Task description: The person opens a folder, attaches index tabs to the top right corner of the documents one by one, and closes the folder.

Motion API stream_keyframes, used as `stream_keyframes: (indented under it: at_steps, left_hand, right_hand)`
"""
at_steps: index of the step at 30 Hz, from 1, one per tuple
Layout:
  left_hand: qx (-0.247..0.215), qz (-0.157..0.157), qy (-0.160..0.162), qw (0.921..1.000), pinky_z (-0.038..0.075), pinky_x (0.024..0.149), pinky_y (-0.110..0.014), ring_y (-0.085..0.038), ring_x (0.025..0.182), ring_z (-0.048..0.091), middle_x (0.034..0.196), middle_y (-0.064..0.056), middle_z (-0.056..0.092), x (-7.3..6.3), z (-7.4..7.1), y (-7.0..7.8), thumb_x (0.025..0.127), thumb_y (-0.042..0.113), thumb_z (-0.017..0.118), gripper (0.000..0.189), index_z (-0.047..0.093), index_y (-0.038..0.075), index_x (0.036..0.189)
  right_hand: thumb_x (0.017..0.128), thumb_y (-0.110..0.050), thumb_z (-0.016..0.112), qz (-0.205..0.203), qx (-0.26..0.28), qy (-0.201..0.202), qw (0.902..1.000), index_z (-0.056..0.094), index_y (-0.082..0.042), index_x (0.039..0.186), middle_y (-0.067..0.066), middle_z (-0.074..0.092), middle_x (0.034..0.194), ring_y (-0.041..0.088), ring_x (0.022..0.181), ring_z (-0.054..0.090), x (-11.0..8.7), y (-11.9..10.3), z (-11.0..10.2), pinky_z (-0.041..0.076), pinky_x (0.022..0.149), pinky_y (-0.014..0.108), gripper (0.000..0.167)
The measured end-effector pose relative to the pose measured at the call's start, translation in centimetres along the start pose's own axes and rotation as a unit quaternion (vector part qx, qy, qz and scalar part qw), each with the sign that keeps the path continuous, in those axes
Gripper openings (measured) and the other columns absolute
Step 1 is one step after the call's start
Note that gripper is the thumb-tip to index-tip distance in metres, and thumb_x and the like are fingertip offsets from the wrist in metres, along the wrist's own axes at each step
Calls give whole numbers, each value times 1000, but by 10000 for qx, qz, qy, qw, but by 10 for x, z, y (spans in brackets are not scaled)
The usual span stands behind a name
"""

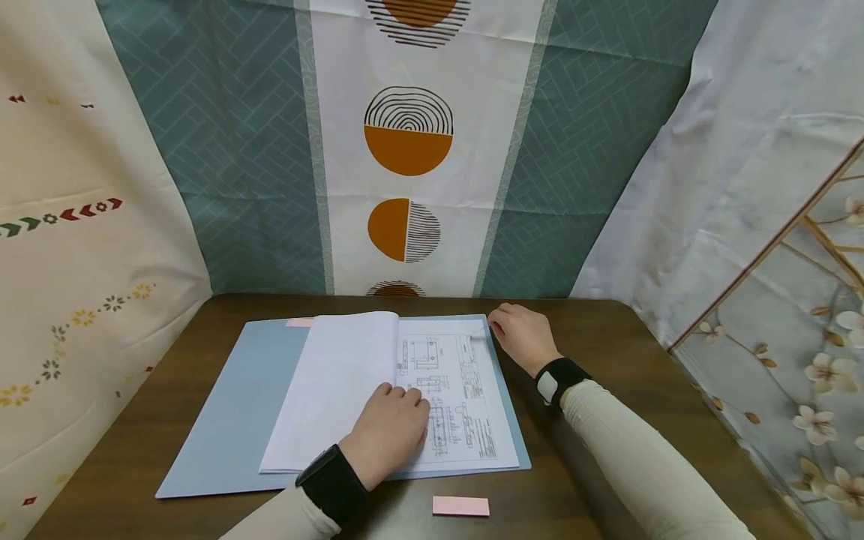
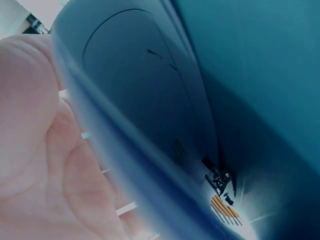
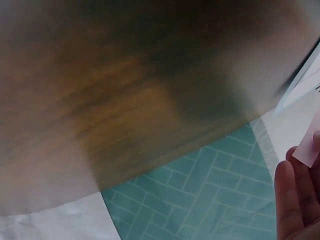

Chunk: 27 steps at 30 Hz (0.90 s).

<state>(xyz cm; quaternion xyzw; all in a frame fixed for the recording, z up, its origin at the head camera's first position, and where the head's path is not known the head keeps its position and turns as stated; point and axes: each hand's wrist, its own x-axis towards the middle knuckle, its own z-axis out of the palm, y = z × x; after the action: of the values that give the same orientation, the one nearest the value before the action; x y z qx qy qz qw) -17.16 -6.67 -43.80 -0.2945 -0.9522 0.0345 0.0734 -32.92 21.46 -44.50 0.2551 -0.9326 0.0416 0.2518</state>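
Note:
A blue folder [image 1: 223, 420] lies spread on the table, holding white sheets with a printed technical drawing [image 1: 466, 390] on the right-hand page. Blank white pages [image 1: 337, 375] are turned over to the left. My left hand [image 1: 391, 431] rests on the pages near the fold, fingers relaxed. In the left wrist view its palm [image 2: 50, 150] is beside a curved sheet [image 2: 135, 85]. My right hand [image 1: 523, 337] is by the folder's top right corner. The right wrist view shows it pinching a small pink sticky note [image 3: 306, 150] between thumb and fingers.
A pink sticky-note pad [image 1: 460, 506] lies on the brown table [image 1: 560, 495] in front of the folder. Another pink tab [image 1: 300, 322] shows at the folder's top edge, left of the pages. Patterned cloths [image 1: 256, 150] hang behind and at both sides.

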Motion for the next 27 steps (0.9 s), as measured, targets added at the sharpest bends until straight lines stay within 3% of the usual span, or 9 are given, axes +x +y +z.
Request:
stream_keyframes:
  at_steps: [14, 27]
  left_hand:
    - [10, 18, 127, 9999, 55, 95, -50, -29, 100, 73, 112, -9, 78, -1, -1, 2, 99, 31, 81, 30, 82, 7, 117]
    - [88, 77, 232, 9997, 56, 94, -49, -28, 97, 73, 109, -8, 78, -1, 0, 0, 99, 32, 81, 30, 83, 8, 116]
  right_hand:
    - [95, -3, 86, -132, -212, -91, 9996, 82, -11, 99, 5, 76, 93, 25, 85, 75, 22, 9, 15, 63, 75, 41, 10]
    - [97, -4, 84, -228, -468, -586, 9969, 84, -11, 103, 5, 79, 98, 25, 88, 77, 24, 8, 23, 64, 78, 41, 9]
